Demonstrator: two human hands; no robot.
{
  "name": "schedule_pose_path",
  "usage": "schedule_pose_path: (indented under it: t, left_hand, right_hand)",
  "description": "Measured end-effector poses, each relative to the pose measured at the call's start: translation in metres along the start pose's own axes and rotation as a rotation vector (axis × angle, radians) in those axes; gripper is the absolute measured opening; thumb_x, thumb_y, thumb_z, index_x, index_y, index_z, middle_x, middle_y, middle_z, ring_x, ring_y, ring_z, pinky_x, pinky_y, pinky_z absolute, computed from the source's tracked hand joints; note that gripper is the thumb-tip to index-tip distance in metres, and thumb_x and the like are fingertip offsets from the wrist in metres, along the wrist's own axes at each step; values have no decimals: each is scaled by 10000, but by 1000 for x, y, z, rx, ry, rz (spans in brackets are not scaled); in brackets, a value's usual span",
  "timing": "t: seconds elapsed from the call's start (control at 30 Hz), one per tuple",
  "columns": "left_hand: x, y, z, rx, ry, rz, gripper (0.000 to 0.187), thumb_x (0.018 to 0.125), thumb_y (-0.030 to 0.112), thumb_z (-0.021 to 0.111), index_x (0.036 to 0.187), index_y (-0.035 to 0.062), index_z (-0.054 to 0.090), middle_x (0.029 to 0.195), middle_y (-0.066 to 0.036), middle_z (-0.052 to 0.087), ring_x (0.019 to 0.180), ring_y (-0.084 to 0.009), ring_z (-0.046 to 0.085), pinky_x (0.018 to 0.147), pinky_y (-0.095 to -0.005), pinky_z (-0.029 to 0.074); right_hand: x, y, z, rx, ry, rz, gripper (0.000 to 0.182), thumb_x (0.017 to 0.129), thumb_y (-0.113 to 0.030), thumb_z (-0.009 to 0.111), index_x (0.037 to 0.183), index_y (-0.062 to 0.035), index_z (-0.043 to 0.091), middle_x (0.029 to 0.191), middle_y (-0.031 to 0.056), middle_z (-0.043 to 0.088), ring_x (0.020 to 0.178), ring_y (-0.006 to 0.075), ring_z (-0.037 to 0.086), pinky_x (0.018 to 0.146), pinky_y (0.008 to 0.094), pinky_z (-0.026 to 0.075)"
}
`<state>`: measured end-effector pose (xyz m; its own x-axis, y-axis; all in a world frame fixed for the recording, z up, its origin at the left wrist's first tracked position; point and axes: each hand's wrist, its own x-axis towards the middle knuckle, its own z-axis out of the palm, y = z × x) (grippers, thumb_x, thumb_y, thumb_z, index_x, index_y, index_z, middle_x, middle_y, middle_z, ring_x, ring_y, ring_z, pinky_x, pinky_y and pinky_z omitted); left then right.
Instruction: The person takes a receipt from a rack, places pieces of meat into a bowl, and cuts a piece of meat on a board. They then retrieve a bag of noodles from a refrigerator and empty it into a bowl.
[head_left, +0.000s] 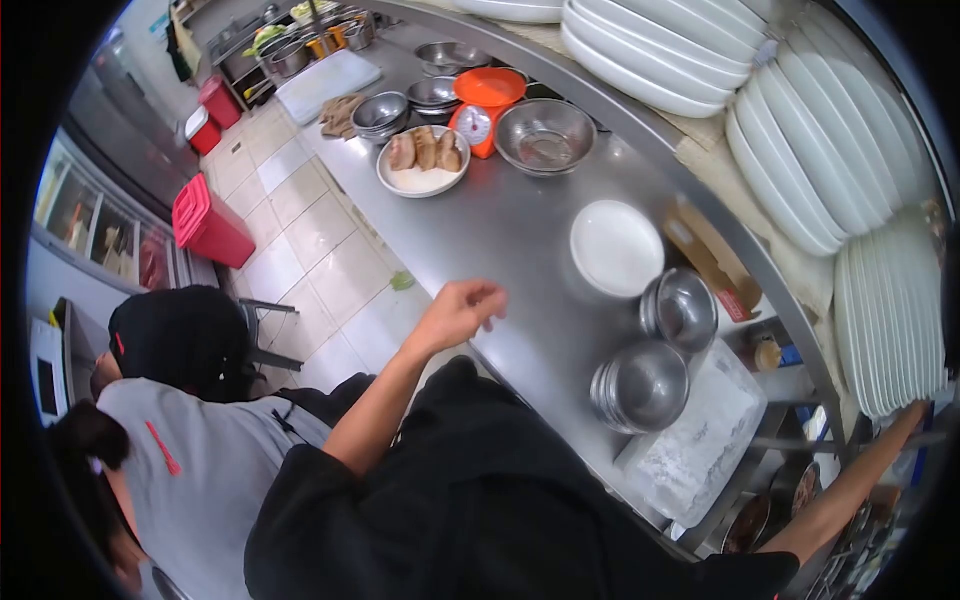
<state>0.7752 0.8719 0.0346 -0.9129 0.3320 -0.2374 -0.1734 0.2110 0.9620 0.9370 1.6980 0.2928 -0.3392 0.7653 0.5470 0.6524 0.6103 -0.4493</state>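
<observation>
My left hand (462, 314) hovers over the near edge of the steel counter, fingers loosely bent and slightly blurred, with nothing in it. To its right on the counter lies a white plate (617, 248). My right arm stretches to the far right, where my right hand (911, 414) meets the lower end of a stack of white plates (890, 310) on the shelf. Its fingers are hidden there, so their grip does not show. Two stacks of steel bowls, one farther (686, 311) and one nearer (648, 386), stand between my hands.
Along the counter are a bowl with pieces of meat (425, 150), an orange scale (477, 122), a wide steel bowl (545, 137) and a whitish board (700, 430). Big white dishes (650, 55) fill the overhead shelf. A person in grey (205, 480) sits close on my left.
</observation>
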Motion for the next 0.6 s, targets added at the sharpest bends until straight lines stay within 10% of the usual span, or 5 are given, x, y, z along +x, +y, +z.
schedule_pose_path:
  t: [0.6]
  left_hand:
    - [22, -24, -25, -115, 106, -104, 319, 921, 286, 595, 1030, -10, 640, 820, -67, 664, 661, -113, 605, 505, -229, 447]
  right_hand:
    - [-8, 35, -4, 31, -15, 60, 395, 919, -301, 541, 1147, 12, 624, 1115, 172, 642, 1010, 233, 611, 878, 328, 470]
